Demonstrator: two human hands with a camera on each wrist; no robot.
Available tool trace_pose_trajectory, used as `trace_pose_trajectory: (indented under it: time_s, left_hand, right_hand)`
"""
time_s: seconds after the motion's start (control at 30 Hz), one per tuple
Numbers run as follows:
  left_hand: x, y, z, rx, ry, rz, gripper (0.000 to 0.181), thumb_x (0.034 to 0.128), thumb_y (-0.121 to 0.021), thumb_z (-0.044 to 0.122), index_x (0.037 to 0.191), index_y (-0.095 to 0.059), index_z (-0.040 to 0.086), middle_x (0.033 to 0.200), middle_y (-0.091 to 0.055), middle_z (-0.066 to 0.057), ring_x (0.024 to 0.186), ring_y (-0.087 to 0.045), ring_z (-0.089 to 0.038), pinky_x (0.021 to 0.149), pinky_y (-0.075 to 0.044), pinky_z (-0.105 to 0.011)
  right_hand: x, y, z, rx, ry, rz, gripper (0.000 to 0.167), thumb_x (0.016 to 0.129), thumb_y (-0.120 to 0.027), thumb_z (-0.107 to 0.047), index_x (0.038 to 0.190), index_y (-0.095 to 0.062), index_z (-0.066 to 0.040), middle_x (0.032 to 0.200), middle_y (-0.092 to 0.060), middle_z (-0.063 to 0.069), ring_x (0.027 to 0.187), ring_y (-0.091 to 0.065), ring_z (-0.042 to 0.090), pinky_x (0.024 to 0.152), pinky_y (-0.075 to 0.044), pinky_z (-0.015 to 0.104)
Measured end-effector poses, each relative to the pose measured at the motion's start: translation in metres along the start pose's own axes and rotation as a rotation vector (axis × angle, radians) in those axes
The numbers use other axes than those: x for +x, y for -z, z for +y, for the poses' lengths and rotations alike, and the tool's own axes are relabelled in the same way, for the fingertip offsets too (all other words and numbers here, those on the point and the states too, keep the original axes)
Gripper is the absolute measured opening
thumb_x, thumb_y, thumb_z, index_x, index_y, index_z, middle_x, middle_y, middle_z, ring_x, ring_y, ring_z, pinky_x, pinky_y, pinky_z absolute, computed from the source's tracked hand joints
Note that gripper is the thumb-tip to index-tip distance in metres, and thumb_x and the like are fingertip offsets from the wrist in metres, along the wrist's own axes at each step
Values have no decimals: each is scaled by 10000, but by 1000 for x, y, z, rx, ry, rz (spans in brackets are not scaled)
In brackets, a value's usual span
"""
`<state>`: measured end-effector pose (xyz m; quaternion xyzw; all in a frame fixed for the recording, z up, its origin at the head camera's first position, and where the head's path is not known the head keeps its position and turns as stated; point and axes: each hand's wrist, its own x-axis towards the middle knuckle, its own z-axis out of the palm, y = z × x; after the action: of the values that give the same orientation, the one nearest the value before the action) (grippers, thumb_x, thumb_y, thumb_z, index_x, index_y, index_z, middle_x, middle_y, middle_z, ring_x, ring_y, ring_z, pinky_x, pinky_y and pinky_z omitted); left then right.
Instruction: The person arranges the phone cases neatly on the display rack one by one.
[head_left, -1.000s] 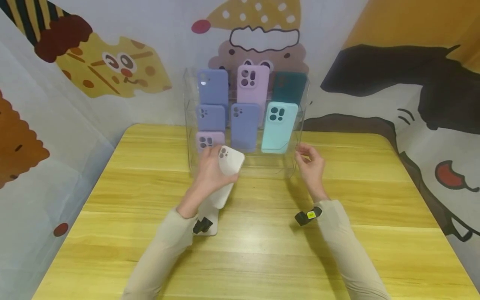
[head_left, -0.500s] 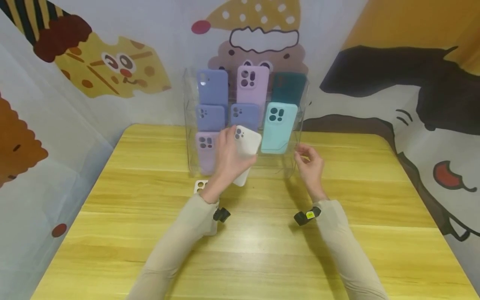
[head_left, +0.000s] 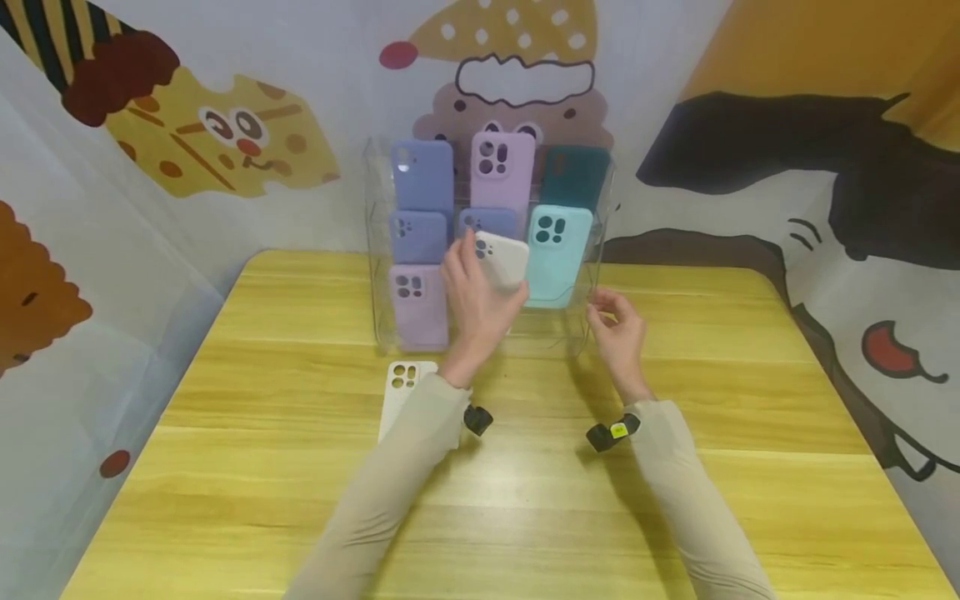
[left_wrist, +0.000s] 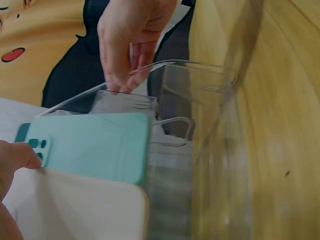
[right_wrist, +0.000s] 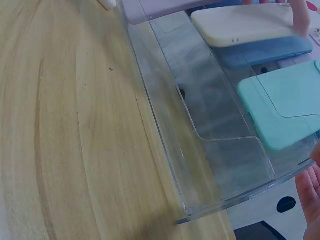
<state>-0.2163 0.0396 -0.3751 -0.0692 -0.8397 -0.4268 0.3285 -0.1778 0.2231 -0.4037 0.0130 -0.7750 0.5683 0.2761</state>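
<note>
My left hand grips a white phone case by its sides, with the camera holes at the top. This case is tilted in front of a periwinkle case on a clear tiered display stand. In the right wrist view the white case is over the stand's lower tier. At the stand's right side, my right hand pinches the clear edge, its fingertips showing there in the left wrist view. A mint case leans just right of the held one.
A lilac case stands at the lower left of the stand. Behind are blue, lilac and dark green cases. Another white case lies on the wooden table, partly under my left sleeve. A printed cloth hangs behind.
My left hand has carried the white case rightward and up, from in front of the lilac case to the middle of the stand. The right hand stays at the stand's edge.
</note>
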Motion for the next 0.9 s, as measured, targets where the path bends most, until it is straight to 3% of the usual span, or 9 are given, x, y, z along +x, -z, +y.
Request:
trace_pose_trajectory:
  time_s: [0.13,0.27,0.43,0.9]
  left_hand:
    - [-4,-11,-3,33,-16,60,950,632,-829,245,1383,-315,-26,1273,-391,-188,1146,-413,-300,991,-423,-377]
    - [-9,-20,-8,55,6,94,938,627,-823,246,1373,-325,-25,1269,-386,-189,1148,-408,-302,994,-413,-399]
    - [-15,-25,-13,66,54,88,939,628,-816,243,1386,-319,-6,1289,-372,-186,1165,-398,-303,989,-411,-418]
    - [-28,-33,-18,99,129,83,943,625,-832,229,1387,-324,8,1282,-369,-171,1172,-384,-294,1017,-386,-404]
  right_hand:
    - [0,0,0,-5,-5,-5,208,844,-580,106,1038,-588,179,1004,-617,309,823,-556,54,718,-504,98]
    - [-1,0,0,-19,2,-6,209,847,-585,94,1040,-592,175,1002,-619,307,818,-552,24,715,-502,91]
    - [0,0,-2,-40,-2,-4,211,849,-589,85,1043,-599,167,1002,-623,299,830,-563,64,723,-504,96]
    - [0,0,1,-19,-11,-7,216,852,-585,86,1053,-596,162,1028,-622,295,833,-552,15,737,-502,98]
